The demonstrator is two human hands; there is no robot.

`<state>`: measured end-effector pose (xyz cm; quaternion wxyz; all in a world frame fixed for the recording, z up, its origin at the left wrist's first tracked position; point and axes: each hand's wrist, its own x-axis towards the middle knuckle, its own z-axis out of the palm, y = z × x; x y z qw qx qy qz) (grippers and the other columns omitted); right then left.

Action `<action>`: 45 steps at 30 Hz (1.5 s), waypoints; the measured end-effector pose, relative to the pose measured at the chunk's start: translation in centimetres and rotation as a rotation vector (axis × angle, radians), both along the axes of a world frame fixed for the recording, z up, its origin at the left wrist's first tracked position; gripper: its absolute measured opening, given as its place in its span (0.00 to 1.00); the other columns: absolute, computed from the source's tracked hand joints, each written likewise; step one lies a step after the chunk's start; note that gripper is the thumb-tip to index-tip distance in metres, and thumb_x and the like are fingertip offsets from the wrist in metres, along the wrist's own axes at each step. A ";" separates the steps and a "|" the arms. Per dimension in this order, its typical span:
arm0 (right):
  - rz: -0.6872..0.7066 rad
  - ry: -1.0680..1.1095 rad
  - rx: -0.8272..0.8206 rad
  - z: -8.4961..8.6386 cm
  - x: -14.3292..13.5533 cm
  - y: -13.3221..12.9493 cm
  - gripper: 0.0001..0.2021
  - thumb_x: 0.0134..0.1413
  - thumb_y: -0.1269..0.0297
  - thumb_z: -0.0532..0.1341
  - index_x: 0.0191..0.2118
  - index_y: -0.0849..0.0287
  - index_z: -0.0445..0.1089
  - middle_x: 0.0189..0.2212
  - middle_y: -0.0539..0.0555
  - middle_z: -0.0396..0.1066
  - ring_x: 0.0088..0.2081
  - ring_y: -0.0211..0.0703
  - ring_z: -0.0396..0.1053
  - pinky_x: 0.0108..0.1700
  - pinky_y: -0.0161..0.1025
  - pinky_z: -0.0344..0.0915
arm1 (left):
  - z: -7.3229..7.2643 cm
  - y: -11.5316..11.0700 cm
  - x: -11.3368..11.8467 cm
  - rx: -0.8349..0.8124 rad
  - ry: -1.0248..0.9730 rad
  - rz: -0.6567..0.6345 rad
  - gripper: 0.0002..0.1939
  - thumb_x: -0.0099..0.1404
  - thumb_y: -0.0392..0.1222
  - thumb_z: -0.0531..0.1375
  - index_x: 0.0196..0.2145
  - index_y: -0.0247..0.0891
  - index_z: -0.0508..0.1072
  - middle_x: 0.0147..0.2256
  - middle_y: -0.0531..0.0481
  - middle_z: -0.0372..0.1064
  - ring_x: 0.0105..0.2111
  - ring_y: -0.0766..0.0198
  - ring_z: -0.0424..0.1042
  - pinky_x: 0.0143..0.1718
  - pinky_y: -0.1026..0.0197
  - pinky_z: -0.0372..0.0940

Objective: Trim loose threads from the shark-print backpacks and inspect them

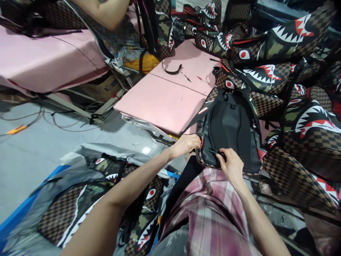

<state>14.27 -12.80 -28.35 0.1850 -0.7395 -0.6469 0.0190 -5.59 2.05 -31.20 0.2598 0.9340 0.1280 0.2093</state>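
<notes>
A backpack lies with its black padded back panel up at the near edge of the pink table, close to my body. My left hand is closed on the lower left corner of this backpack, beside a red patch. Over the bottom of the back panel, my right hand pinches a small black piece, apparently a strap end or buckle; its exact kind is hard to make out. A shoulder strap runs along the backpack's left side.
Checkered shark-mouth backpacks crowd the right and back of the pink table. Pens lie on it. A lined blue-edged bin holding more backpacks stands lower left. Another person's arm is at the top. Cables cross the floor.
</notes>
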 end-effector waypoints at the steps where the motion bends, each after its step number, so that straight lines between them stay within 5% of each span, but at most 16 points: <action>1: 0.039 -0.039 0.019 0.0 -0.4 0.1 0.12 0.60 0.57 0.54 0.42 0.57 0.70 0.36 0.55 0.72 0.37 0.44 0.66 0.37 0.38 0.57 | 0.1 -0.1 0.1 0.010 0.002 0.006 0.14 0.67 0.36 0.48 0.35 0.39 0.74 0.38 0.46 0.72 0.43 0.62 0.67 0.44 0.62 0.61; 11: 0.254 -0.445 0.171 0.9 -3.0 2.5 0.11 0.61 0.64 0.55 0.41 0.61 0.73 0.31 0.56 0.71 0.32 0.42 0.60 0.33 0.41 0.48 | 0.8 -1.1 0.4 -0.072 -0.044 0.130 0.11 0.67 0.36 0.50 0.31 0.35 0.70 0.32 0.47 0.69 0.37 0.63 0.66 0.42 0.61 0.61; 24: 0.386 -0.535 0.102 2.0 -3.4 3.7 0.07 0.58 0.72 0.57 0.35 0.61 0.73 0.29 0.53 0.70 0.32 0.43 0.59 0.33 0.41 0.47 | 0.5 -2.0 1.5 -0.281 -0.075 0.265 0.08 0.61 0.33 0.54 0.27 0.36 0.71 0.30 0.50 0.67 0.36 0.63 0.65 0.44 0.59 0.61; 31: 0.158 -0.115 0.060 2.2 -1.2 1.8 0.10 0.58 0.60 0.58 0.41 0.58 0.71 0.33 0.53 0.71 0.35 0.42 0.66 0.35 0.37 0.56 | 3.2 0.7 -3.0 -0.646 0.182 -0.119 0.16 0.64 0.41 0.52 0.25 0.37 0.76 0.34 0.48 0.72 0.37 0.63 0.70 0.42 0.63 0.62; 33: 0.073 0.053 0.088 1.8 -1.1 0.0 0.14 0.56 0.56 0.59 0.44 0.59 0.69 0.33 0.52 0.71 0.34 0.41 0.68 0.34 0.35 0.59 | 3.7 1.0 -3.7 -0.554 0.148 0.079 0.15 0.65 0.44 0.52 0.32 0.37 0.77 0.36 0.48 0.73 0.37 0.62 0.70 0.42 0.62 0.62; 36: 0.034 0.142 0.079 0.3 -2.4 -3.1 0.11 0.57 0.60 0.56 0.40 0.59 0.71 0.28 0.51 0.71 0.29 0.39 0.69 0.30 0.33 0.60 | 3.2 0.8 -2.4 -0.153 0.021 0.330 0.16 0.60 0.45 0.60 0.46 0.41 0.73 0.48 0.46 0.68 0.49 0.55 0.64 0.49 0.54 0.58; 39: -0.019 0.016 0.013 -1.5 -4.0 -5.4 0.11 0.57 0.69 0.54 0.41 0.59 0.72 0.30 0.52 0.73 0.26 0.39 0.69 0.27 0.35 0.57 | 1.7 0.7 0.2 0.091 0.033 0.227 0.18 0.58 0.42 0.63 0.48 0.42 0.71 0.50 0.47 0.67 0.55 0.52 0.55 0.53 0.52 0.53; 43: -0.183 -0.083 0.068 -3.0 -4.1 -7.1 0.14 0.56 0.70 0.54 0.46 0.58 0.71 0.34 0.53 0.73 0.26 0.40 0.69 0.26 0.35 0.56 | 1.0 1.2 2.2 0.096 0.043 0.128 0.05 0.59 0.42 0.62 0.32 0.38 0.74 0.37 0.50 0.71 0.43 0.60 0.64 0.44 0.60 0.58; 45: -0.246 -0.066 0.146 -3.3 -3.5 -8.0 0.13 0.57 0.69 0.54 0.45 0.59 0.71 0.34 0.54 0.72 0.28 0.41 0.69 0.27 0.35 0.57 | 1.5 0.8 2.9 0.057 0.030 0.045 0.08 0.61 0.43 0.60 0.28 0.38 0.73 0.34 0.51 0.70 0.37 0.63 0.64 0.38 0.63 0.59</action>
